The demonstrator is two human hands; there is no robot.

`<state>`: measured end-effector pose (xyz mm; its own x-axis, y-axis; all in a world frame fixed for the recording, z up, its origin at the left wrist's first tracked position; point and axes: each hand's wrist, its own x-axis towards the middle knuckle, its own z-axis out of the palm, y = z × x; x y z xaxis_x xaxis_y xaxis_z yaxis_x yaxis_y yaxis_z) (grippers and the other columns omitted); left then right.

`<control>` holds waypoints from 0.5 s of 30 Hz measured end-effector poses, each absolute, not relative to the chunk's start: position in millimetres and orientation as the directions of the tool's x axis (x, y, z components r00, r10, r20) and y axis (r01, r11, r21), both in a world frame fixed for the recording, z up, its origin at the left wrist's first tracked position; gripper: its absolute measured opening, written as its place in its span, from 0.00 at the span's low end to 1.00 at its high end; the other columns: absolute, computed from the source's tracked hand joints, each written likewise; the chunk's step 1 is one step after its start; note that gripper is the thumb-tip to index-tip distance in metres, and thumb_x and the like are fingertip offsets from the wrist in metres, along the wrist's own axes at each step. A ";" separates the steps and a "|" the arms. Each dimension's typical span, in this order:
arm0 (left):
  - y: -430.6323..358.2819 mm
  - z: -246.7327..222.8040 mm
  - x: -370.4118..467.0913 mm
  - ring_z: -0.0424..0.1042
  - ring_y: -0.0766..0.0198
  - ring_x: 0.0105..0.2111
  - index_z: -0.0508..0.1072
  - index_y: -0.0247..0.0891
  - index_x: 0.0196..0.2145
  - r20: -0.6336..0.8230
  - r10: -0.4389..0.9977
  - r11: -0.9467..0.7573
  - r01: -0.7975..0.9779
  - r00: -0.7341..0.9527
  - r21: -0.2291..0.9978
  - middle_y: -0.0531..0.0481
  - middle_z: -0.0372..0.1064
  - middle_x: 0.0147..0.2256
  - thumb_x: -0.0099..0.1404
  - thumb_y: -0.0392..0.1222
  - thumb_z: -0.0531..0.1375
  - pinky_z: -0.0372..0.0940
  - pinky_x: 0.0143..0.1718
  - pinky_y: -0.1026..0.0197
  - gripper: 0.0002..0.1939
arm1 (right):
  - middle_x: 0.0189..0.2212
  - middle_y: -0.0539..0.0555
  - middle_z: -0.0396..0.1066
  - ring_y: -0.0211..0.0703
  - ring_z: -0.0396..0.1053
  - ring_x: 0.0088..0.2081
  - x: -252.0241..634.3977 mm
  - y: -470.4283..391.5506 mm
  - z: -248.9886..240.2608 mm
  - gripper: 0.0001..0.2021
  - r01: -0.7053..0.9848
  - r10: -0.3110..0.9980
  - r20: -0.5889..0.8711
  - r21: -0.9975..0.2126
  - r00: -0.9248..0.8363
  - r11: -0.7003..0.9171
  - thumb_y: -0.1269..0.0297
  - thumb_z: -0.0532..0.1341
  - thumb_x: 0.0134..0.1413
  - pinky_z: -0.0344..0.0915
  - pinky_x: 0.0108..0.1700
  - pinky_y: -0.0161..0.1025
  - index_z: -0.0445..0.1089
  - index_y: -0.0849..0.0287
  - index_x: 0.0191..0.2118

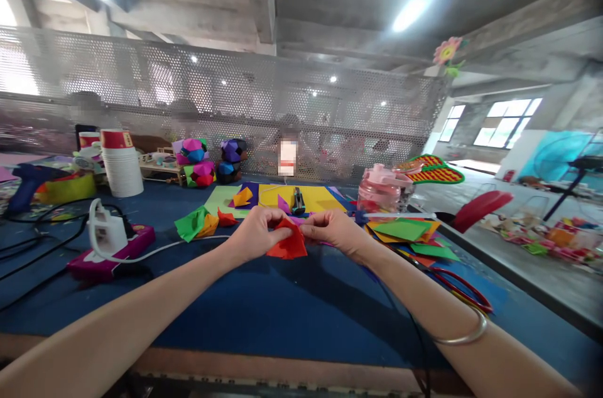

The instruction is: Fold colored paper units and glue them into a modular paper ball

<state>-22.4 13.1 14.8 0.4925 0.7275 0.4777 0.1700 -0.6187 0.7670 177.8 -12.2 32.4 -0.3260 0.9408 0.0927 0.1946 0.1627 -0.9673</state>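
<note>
Between both hands, above the blue table (226,316), is a folded piece of red paper (288,246). My left hand (261,233) pinches it from the left, thumb pressed on its face. My right hand (332,231) grips the paper's right edge between thumb and fingertips. Just left of them lie folded green paper (191,226), a yellow-orange piece (210,223) and a small red piece (227,218). Behind the hands a utility knife (298,201) rests on yellow paper sheets (323,197).
At left stand a purple power strip (110,253) with cables, stacked paper cups (121,166) and a blue glue gun (28,184). Colourful paper balls (200,162) sit at the back. On the right are a pink bottle (379,188), coloured sheets (405,230) and red-handled scissors (464,288).
</note>
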 end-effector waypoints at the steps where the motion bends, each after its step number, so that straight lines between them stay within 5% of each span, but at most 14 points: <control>1: 13.7 14.0 -22.6 0.73 0.61 0.33 0.75 0.33 0.28 0.487 0.721 -0.628 0.166 0.494 0.761 0.47 0.74 0.30 0.57 0.40 0.61 0.67 0.37 0.62 0.07 | 0.21 0.50 0.72 0.34 0.65 0.24 177.0 -13.2 33.6 0.21 0.204 0.940 0.107 -0.962 -0.325 0.180 0.48 0.74 0.32 0.64 0.31 0.35 0.76 0.63 0.25; 10: 15.2 7.7 -23.9 0.71 0.63 0.30 0.76 0.33 0.28 0.469 0.753 -0.617 0.247 0.462 0.747 0.49 0.74 0.28 0.56 0.36 0.60 0.64 0.34 0.63 0.05 | 0.22 0.50 0.69 0.34 0.62 0.25 175.2 -13.7 25.4 0.20 0.432 0.898 0.237 -0.811 -0.372 0.393 0.48 0.65 0.49 0.57 0.29 0.33 0.77 0.64 0.29; 15: 16.6 2.4 -22.7 0.70 0.64 0.30 0.76 0.34 0.28 0.465 0.763 -0.612 0.270 0.450 0.744 0.50 0.73 0.27 0.55 0.34 0.59 0.63 0.32 0.64 0.05 | 0.19 0.47 0.66 0.33 0.58 0.23 168.7 -19.4 22.1 0.15 0.615 0.874 0.348 -0.622 -0.338 0.485 0.56 0.61 0.56 0.52 0.26 0.32 0.74 0.63 0.26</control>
<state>-22.7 16.6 2.4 0.4497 0.7629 0.4645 0.2697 -0.6118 0.7437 168.7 -19.4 22.1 -0.3383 0.8744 0.3478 0.6149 0.4852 -0.6217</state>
